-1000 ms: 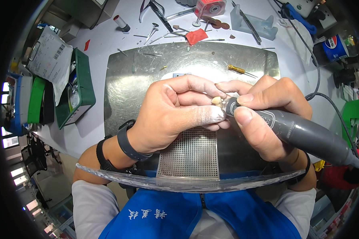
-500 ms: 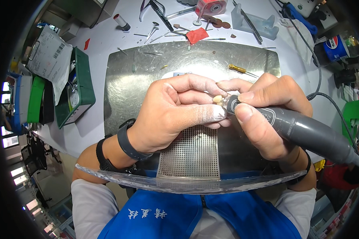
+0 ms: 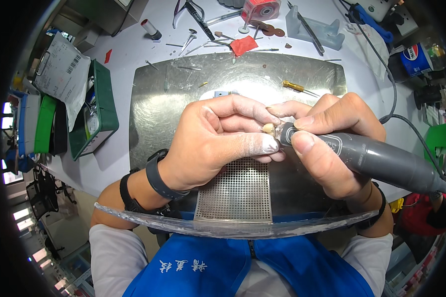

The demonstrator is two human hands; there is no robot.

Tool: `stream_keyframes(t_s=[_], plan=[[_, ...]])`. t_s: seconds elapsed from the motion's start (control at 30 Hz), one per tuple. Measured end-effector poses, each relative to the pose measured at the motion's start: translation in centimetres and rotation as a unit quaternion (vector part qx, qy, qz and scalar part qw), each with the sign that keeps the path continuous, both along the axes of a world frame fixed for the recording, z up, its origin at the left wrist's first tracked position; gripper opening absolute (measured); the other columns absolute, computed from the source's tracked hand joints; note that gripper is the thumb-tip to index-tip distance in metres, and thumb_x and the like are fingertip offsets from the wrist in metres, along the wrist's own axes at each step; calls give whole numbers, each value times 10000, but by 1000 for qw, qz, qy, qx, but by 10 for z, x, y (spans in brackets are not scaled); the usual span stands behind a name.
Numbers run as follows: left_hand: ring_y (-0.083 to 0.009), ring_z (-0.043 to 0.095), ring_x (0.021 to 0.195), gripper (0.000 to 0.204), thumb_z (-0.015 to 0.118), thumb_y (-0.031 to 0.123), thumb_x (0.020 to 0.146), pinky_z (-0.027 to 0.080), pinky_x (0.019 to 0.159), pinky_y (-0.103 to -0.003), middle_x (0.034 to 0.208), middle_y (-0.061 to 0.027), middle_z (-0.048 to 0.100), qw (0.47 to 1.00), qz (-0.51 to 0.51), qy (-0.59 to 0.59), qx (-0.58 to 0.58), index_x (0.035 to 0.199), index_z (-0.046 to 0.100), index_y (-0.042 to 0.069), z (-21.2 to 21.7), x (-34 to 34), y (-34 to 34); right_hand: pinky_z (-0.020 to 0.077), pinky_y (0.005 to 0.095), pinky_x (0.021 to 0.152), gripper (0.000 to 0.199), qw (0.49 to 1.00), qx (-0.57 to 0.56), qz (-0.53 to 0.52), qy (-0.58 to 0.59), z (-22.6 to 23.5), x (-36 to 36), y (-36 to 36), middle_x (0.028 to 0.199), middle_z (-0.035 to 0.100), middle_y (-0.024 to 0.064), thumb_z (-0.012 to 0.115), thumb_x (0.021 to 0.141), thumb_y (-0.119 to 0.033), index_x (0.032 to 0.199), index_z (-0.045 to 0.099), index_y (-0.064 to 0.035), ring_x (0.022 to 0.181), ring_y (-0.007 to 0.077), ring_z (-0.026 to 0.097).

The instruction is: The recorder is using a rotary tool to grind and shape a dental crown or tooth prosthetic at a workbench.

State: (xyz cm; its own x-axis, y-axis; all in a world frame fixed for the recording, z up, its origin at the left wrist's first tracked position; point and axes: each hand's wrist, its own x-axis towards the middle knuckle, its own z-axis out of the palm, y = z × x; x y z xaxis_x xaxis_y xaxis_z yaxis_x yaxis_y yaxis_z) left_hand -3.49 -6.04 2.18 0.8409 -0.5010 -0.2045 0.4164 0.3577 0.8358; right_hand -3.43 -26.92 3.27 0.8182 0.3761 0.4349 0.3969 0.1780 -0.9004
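My right hand (image 3: 332, 141) is wrapped pen-like round a dark grey rotary handpiece (image 3: 371, 156), whose cable trails off to the right. My left hand (image 3: 228, 128), dusted white on thumb and fingers, pinches a small cream dental crown (image 3: 268, 128) between thumb and fingertips. The handpiece's nose meets the crown's right side; its bur tip is mostly hidden by my fingers. Both hands hover over a metal work plate (image 3: 156, 99), above its perforated grille (image 3: 235, 193). The fingertips of the two hands touch or nearly touch.
A clear shield edge (image 3: 238, 229) crosses in front of my body. Beyond the plate lie burs, a red scrap (image 3: 244, 45), brown discs (image 3: 272, 30) and a clear stand (image 3: 314, 29). A gold-handled tool (image 3: 294, 86) rests on the plate. A green bin (image 3: 106, 114) stands left, a cable (image 3: 394, 94) right.
The crown has turned slightly between my left fingers. The handpiece has shifted a little left and its rear end has dipped or swung slightly. Both grips stay the same.
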Motion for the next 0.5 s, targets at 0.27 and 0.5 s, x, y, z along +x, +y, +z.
stream_keyframes(t_s=[0.27,0.5], plan=[[-184,704,812,228,680,-20,867,581,748,-283,929,-179,713,1000,5,1,-1,1072,597,-77,0,0,0,530,506,916,108,1000,-12,-10,-3,2,-1,2,797,567,113,560,863,43,954,508,20,739,188,638],[-184,707,828,236,679,-21,864,585,750,-277,940,-178,713,1000,3,6,0,1078,599,-79,1,1,0,519,515,936,113,1000,13,-13,13,-1,-1,4,774,560,106,564,870,43,953,494,13,707,156,609]])
